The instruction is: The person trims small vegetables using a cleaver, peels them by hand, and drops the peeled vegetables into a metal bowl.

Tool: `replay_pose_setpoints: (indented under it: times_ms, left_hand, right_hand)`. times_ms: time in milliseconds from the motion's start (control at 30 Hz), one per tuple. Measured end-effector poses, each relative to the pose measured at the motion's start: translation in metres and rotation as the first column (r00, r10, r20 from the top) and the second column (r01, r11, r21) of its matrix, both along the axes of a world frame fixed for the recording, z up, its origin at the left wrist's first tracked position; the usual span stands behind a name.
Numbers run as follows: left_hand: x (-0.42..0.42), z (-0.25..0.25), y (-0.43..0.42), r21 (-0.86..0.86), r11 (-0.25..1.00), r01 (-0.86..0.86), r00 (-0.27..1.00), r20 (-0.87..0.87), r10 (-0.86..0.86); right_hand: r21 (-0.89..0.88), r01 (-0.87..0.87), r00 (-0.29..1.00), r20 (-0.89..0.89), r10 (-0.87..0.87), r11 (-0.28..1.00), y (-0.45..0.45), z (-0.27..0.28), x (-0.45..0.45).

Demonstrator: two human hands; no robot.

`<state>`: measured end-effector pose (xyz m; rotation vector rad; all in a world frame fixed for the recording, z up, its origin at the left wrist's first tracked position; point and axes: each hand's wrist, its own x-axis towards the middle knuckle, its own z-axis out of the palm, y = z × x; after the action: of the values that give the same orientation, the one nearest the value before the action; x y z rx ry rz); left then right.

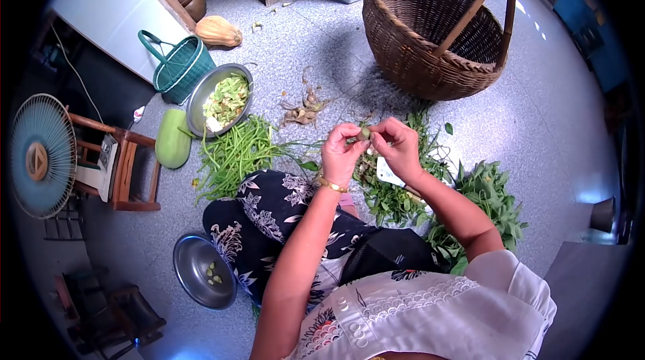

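My left hand (341, 153), with a gold bracelet at the wrist, pinches a small round green vegetable (365, 133) above the floor. On the other side of it, my right hand (398, 147) has its fingertips closed against the same piece. Below both hands lie leafy green stems (386, 197). Long green beans (235, 155) are heaped to the left, beside a metal bowl of cut pale-green pieces (227, 101). A second metal bowl (195, 279) at the lower left holds several small green pieces. Brown peelings (306, 110) lie beyond my hands.
A large wicker basket (430, 68) stands at the back right. At the left are a teal basket (185, 68), an orange squash (218, 31), a green gourd (173, 138), a wooden chair (127, 172) and a fan (40, 158). More leafy greens (487, 202) lie at the right.
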<state>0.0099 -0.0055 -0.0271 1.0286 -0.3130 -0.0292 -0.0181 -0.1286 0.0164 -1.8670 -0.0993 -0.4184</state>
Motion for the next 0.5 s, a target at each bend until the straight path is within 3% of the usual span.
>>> replay_pose_setpoints:
  times_ms: [167,233,333,500]
  left_hand:
    - [0.0,-0.003,-0.001,-0.032,0.998,0.058,0.998,-0.007,-0.058]
    - [0.001,-0.003,0.0,-0.018,0.999,0.052,0.991,-0.119,-0.053]
    - [0.001,-0.002,0.001,-0.003,0.998,0.055,0.993,-0.106,-0.055]
    - [0.002,-0.006,0.002,0.026,0.998,0.059,0.998,-0.037,-0.058]
  right_hand:
    - [-0.096,-0.024,1.0,-0.002,0.024,0.995,-0.006,0.008,0.001]
    - [-0.111,-0.029,0.999,-0.019,0.027,0.993,-0.006,0.011,0.001]
    - [-0.069,-0.034,0.999,-0.035,0.031,0.997,-0.006,0.013,0.002]
    - [-0.157,-0.053,0.998,-0.043,0.047,0.986,-0.011,0.016,0.002]
